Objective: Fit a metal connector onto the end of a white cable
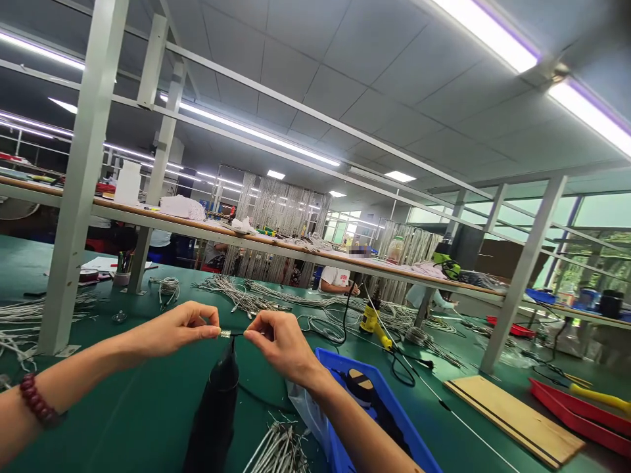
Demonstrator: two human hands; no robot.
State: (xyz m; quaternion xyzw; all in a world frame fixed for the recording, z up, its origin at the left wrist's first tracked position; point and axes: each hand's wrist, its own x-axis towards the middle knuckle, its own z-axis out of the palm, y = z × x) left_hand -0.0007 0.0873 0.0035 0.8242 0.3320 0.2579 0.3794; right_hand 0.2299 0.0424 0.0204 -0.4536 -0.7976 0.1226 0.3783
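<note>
My left hand [180, 328] and my right hand [280, 345] meet in the air above the green bench mat [123, 420]. Between their fingertips is a small metal-and-clear cable connector [225, 334], with a thin dark wire [237, 334] running toward my right hand. My left fingers pinch the connector, and my right fingers pinch the wire end. Directly below stands a black heat gun [217, 401], nozzle up, not touching the connector. A dark red bead bracelet [38, 399] circles my left wrist.
A blue plastic tray [374, 420] lies under my right forearm. Bundled silver cables [279, 453] lie near the bench's front, with more beyond. A yellow tool [372, 322], wooden board [513, 420], red tray [576, 414], steel posts [81, 171] and a co-worker [335, 279] are farther off.
</note>
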